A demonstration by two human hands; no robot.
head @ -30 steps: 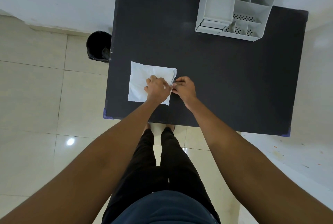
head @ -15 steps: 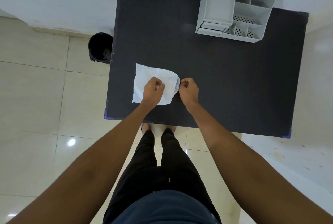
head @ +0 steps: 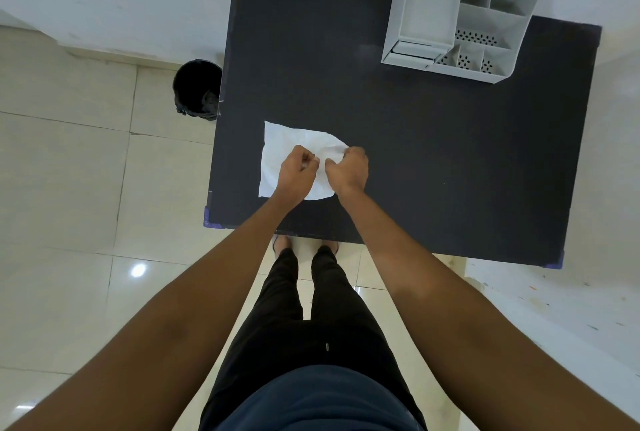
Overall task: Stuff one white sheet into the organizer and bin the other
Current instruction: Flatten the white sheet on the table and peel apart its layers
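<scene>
White paper (head: 282,146) lies on the black table (head: 433,160) near its front left corner; its right edge is lifted and crumpling. I cannot tell whether it is one sheet or two stacked. My left hand (head: 297,172) is closed on the paper's middle. My right hand (head: 348,169) pinches the raised right edge. The two hands almost touch. A light grey desk organizer (head: 433,7) with several open compartments stands at the table's back right. A black bin (head: 195,87) stands on the floor just left of the table.
The table's left edge and blue-taped front left corner (head: 206,219) are close to the paper. A white wall runs behind the table. Pale floor tiles (head: 69,188) lie to the left. My legs and feet are below the front edge.
The flat paper's right edge has been gathered and lifted, bending leftward. My right hand has moved left toward my left hand, and both have tightened on the paper.
</scene>
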